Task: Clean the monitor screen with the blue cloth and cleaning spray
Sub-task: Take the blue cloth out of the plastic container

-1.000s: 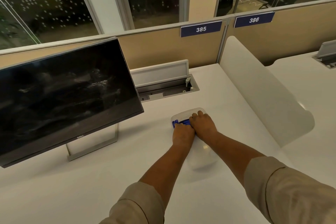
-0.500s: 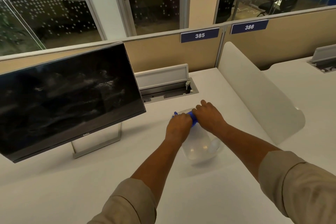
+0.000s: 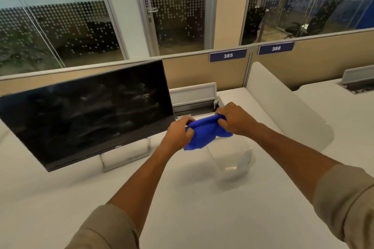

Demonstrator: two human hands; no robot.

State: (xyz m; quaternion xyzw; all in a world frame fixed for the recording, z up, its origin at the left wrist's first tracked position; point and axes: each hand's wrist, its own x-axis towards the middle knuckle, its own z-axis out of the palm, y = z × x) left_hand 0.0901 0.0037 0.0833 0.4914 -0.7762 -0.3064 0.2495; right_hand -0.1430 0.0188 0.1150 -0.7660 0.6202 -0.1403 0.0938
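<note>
Both arms reach forward, sleeves pushed up the forearms; the left hand and right hand are raised side by side, fingers clenched on the blue cloth between them.

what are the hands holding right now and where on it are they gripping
Both hands hold the blue cloth above the desk: the left hand pinches its left end, the right hand its upper right edge, and the rest hangs bunched between them.
</note>
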